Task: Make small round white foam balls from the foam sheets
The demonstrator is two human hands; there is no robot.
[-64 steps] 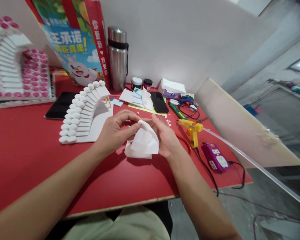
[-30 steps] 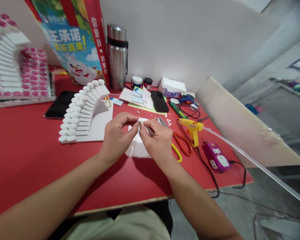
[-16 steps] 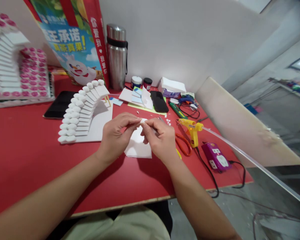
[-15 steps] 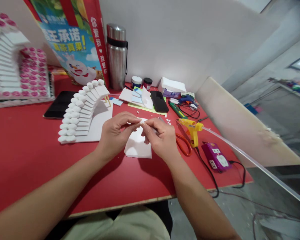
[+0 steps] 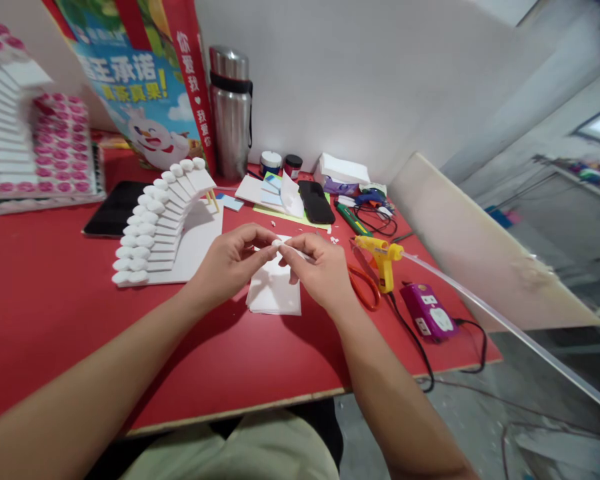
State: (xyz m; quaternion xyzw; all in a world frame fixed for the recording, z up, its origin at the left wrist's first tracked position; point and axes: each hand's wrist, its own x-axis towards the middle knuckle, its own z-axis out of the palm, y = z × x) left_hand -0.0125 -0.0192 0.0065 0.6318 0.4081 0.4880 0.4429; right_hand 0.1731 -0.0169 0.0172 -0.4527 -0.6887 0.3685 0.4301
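Between my two hands is a small white rounded piece (image 5: 277, 244), pinched at the fingertips. My left hand (image 5: 237, 260) grips it from the left with thumb and forefinger. From the right, the thumb and fingers of my right hand (image 5: 323, 270) close on the same piece; a thin pale strip shows along that thumb, its kind unclear. Under the hands lies a stack of white paper sheets (image 5: 274, 293). Left of them stands a white model staircase (image 5: 167, 230), edged with white oval pads and propped on small yellowish sticks.
A yellow glue gun (image 5: 385, 257), orange-handled scissors (image 5: 365, 290) and a purple power box (image 5: 429, 312) lie right. Behind are a phone (image 5: 316, 202), paint jars (image 5: 271, 163), a steel flask (image 5: 231, 120) and a black tablet (image 5: 115, 210). A pink-flowered staircase model (image 5: 63, 150) stands far left.
The white piece now shows more plainly between my fingertips, which have shifted slightly around it. The whole view has moved a little; the things on the table stay in place.
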